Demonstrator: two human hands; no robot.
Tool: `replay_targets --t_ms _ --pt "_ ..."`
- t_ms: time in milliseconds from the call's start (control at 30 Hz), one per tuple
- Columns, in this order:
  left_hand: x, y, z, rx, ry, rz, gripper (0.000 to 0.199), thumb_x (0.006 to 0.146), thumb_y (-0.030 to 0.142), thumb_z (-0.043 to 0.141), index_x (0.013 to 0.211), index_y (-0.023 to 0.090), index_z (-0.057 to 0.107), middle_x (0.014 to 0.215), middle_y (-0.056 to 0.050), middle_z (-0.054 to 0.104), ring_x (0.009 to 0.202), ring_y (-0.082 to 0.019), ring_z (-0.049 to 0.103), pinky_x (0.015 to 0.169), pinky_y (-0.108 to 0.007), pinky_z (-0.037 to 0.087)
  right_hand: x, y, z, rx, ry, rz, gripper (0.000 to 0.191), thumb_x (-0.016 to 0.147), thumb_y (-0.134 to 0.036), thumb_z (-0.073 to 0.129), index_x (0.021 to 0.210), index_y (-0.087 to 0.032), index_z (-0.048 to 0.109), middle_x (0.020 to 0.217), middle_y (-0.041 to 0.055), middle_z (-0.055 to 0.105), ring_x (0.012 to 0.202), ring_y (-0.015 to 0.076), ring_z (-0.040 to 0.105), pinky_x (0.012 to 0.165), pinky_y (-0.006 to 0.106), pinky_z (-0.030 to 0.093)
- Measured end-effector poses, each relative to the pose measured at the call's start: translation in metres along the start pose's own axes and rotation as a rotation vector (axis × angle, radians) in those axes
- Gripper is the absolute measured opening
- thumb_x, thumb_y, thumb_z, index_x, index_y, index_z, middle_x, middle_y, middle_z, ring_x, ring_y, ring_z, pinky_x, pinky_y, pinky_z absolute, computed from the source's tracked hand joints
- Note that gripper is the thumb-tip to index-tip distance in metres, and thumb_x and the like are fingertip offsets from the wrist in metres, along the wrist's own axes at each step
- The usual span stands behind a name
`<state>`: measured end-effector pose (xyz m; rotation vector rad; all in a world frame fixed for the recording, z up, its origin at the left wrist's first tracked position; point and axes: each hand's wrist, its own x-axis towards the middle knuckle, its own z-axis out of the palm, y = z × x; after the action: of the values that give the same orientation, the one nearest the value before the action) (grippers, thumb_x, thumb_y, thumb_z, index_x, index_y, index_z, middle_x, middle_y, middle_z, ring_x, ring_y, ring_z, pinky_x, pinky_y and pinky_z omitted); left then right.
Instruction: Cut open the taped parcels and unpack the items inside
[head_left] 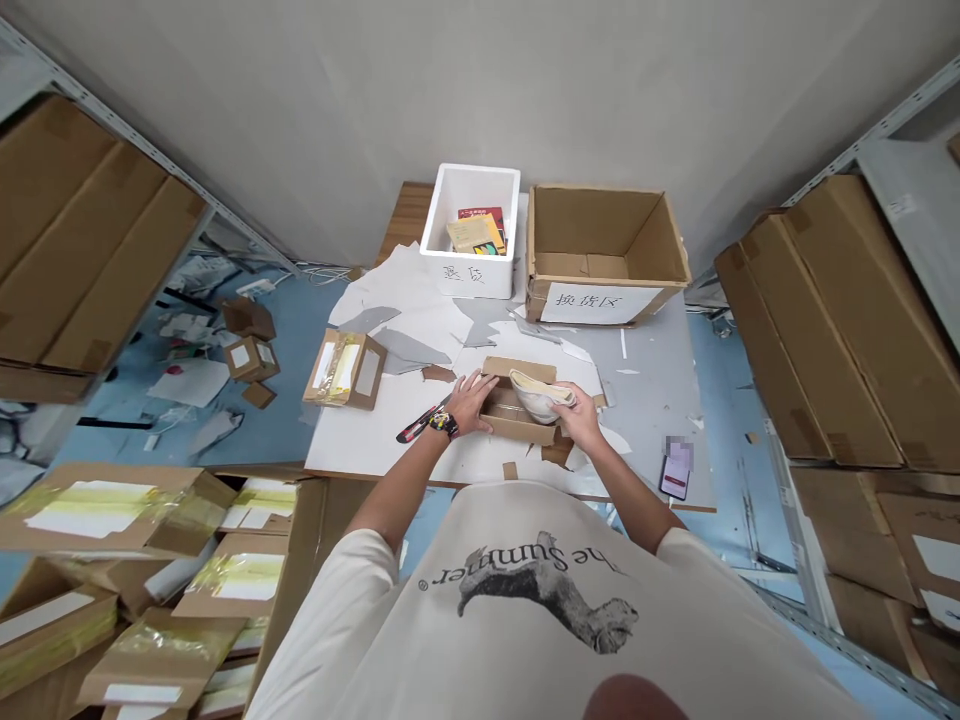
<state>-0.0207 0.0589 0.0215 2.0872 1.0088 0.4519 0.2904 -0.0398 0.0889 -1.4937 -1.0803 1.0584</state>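
Observation:
An opened small cardboard box (517, 428) lies in front of me on the table, its flaps spread. My left hand (470, 402) rests on the box's left end with the fingers apart. In my right hand (577, 415) is a whitish cloth-like bundle (534, 398), pinched at its right end and held over the right part of the box. Beside my left wrist lies a red and black box cutter (417, 425). A taped cardboard box (345, 370) with white labels sits at the table's left.
At the back stand a white foam box (469, 275) with booklets and a large open carton (555, 285). A phone (676, 470) lies at the right edge of the table (660, 390). Parcels (112, 510) are piled lower left; shelves with cartons (832, 320) flank both sides.

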Motion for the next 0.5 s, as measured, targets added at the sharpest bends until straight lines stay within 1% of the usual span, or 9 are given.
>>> replay_targets --t_ms 33,100,133,167,233,300,333,433,500 --pt "-0.002 0.008 -0.003 0.001 0.021 -0.018 0.091 0.067 0.044 0.103 0.151 0.026 0.072 0.169 -0.019 0.06 0.169 -0.053 0.033 0.138 -0.078 0.016 -0.004 -0.005 -0.003 0.0 0.022 -0.021 0.042 0.08 -0.043 0.078 0.115 -0.021 0.078 0.114 0.0083 0.084 0.105 0.0284 0.077 0.098 0.04 0.061" --pt "-0.006 0.026 -0.006 -0.108 0.104 -0.079 0.05 0.083 0.043 0.09 0.13 0.026 0.085 0.146 -0.016 0.076 0.153 -0.048 0.054 0.134 -0.073 0.031 -0.013 -0.017 -0.007 -0.022 0.028 -0.1 0.035 0.084 -0.038 0.075 0.115 -0.022 0.079 0.115 0.0078 0.084 0.106 0.0274 0.076 0.098 0.04 0.061" --pt "-0.007 0.036 -0.007 -0.219 0.151 -0.132 0.037 0.09 0.044 0.083 0.121 0.026 0.087 0.131 -0.015 0.082 0.139 -0.044 0.065 0.128 -0.068 0.042 -0.017 -0.023 -0.008 -0.043 0.01 -0.157 0.031 0.087 -0.034 0.072 0.115 -0.023 0.079 0.115 0.0074 0.084 0.106 0.027 0.077 0.098 0.04 0.061" --pt "-0.007 0.045 -0.007 -0.358 0.185 -0.198 0.032 0.095 0.047 0.077 0.116 0.025 0.088 0.117 -0.013 0.084 0.123 -0.039 0.073 0.119 -0.062 0.052 -0.021 -0.03 -0.008 -0.07 -0.024 -0.225 0.029 0.09 -0.03 0.068 0.115 -0.024 0.08 0.117 0.0069 0.084 0.107 0.0267 0.077 0.1 0.041 0.061" --pt "-0.007 0.062 -0.007 -0.669 0.192 -0.339 0.04 0.099 0.057 0.073 0.111 0.021 0.087 0.1 -0.011 0.083 0.098 -0.032 0.077 0.099 -0.051 0.062 -0.028 -0.043 -0.007 -0.137 -0.133 -0.38 0.034 0.091 -0.019 0.059 0.114 -0.027 0.082 0.119 0.0054 0.084 0.111 0.0261 0.078 0.108 0.045 0.06" --pt "-0.007 0.077 -0.006 -0.929 0.126 -0.441 0.049 0.095 0.063 0.079 0.111 0.017 0.084 0.099 -0.011 0.082 0.088 -0.028 0.076 0.086 -0.043 0.063 -0.034 -0.054 -0.004 -0.215 -0.272 -0.531 0.046 0.086 -0.011 0.053 0.116 -0.029 0.083 0.121 0.0039 0.084 0.12 0.0262 0.077 0.123 0.052 0.052" --pt "-0.007 0.083 -0.005 -1.02 0.081 -0.462 0.052 0.091 0.063 0.085 0.112 0.016 0.083 0.101 -0.012 0.083 0.087 -0.027 0.076 0.084 -0.042 0.062 -0.036 -0.058 -0.002 -0.258 -0.335 -0.591 0.052 0.083 -0.007 0.051 0.117 -0.03 0.083 0.121 0.0035 0.084 0.128 0.0267 0.076 0.13 0.056 0.045" --pt "-0.013 0.097 -0.001 -1.145 0.023 -0.436 0.06 0.082 0.055 0.095 0.124 0.016 0.079 0.115 -0.014 0.084 0.094 -0.028 0.079 0.089 -0.042 0.063 -0.043 -0.064 -0.002 -0.39 -0.45 -0.668 0.065 0.075 -0.002 0.048 0.121 -0.032 0.083 0.125 0.003 0.083 0.155 0.0292 0.06 0.14 0.066 0.026" --pt "-0.018 0.103 0.003 -1.155 0.072 -0.38 0.062 0.083 0.053 0.094 0.132 0.018 0.076 0.123 -0.014 0.083 0.104 -0.03 0.08 0.097 -0.045 0.063 -0.047 -0.06 -0.007 -0.465 -0.461 -0.644 0.068 0.074 -0.001 0.049 0.124 -0.032 0.083 0.135 0.0031 0.082 0.166 0.0318 0.047 0.14 0.071 0.02"
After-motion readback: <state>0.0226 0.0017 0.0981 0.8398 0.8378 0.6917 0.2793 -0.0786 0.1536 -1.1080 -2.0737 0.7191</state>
